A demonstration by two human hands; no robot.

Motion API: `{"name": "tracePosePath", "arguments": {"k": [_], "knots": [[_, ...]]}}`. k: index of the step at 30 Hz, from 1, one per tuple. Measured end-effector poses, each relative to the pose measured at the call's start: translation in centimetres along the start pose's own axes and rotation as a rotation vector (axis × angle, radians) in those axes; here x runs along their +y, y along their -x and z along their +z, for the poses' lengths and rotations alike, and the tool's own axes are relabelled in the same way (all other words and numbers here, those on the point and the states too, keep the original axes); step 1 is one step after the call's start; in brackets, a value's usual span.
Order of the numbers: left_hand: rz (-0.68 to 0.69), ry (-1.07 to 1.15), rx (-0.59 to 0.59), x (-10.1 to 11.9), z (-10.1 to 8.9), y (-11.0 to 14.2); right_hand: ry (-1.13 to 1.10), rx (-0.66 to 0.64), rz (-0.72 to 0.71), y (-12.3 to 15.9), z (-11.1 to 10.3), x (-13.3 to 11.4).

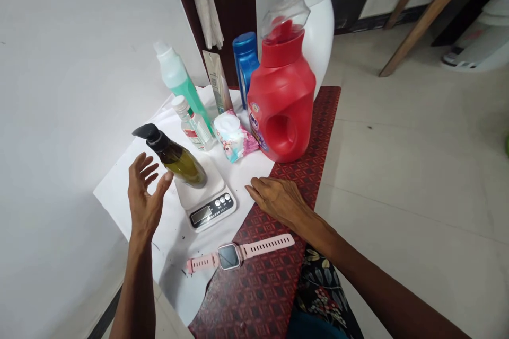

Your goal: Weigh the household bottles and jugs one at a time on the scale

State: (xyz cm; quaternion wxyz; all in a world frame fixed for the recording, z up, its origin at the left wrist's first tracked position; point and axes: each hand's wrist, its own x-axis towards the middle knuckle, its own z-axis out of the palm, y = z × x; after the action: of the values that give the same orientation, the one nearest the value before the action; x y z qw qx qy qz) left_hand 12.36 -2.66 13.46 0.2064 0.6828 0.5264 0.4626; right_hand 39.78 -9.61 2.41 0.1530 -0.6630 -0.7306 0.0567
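Olive-green and translucent, the black-topped pump bottle (183, 164) stands on the white digital scale (217, 190), just to the right of the left hand (145, 201). That hand is open, thumb spread from gently bent fingers, with nothing in its grasp; whether the thumb tip touches the bottle, I cannot tell. The right hand (280, 201) lies low beyond the scale's right side, fingers bent downward. Nothing shows in it, but its underside is hidden, so I cannot tell how far it is closed.

For steady handling, the bottle's body looks a better hold than its pump head, which may turn or press down. A straight, upright lift or set-down should spare the scale a knock, and both hands are best kept off the platform for a clean reading.

Beyond the left hand, the white-capped small bottle (194, 127) and wet-wipes pack (234, 140) limit forward movement. The red detergent jug (292, 95) stands beyond the right hand, near the patterned tabletop's (254, 280) right edge. Nearer the wearer, between the forearms, lies the pink-strapped smartwatch (229, 256); the white sheet (131, 175) leaves some room beside the left hand.
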Motion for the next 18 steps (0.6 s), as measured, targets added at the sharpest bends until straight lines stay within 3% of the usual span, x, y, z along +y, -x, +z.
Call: {"name": "tracePosePath", "arguments": {"k": [6,11,14,18], "knots": [[0.059,-0.109,-0.059,-1.0,2.7,0.4,0.014,0.154,-0.089,0.0,1.4,0.7],[-0.012,-0.085,-0.042,-0.9,4.9,0.5,0.055,0.316,-0.164,0.2,2.1,1.1],[-0.046,-0.067,0.027,-1.8,3.8,-0.3,0.069,0.416,-0.229,0.3,2.0,1.3],[-0.073,-0.17,0.231,-6.1,-1.0,-3.7,0.105,0.474,-0.289,0.1,2.2,1.5]]}}
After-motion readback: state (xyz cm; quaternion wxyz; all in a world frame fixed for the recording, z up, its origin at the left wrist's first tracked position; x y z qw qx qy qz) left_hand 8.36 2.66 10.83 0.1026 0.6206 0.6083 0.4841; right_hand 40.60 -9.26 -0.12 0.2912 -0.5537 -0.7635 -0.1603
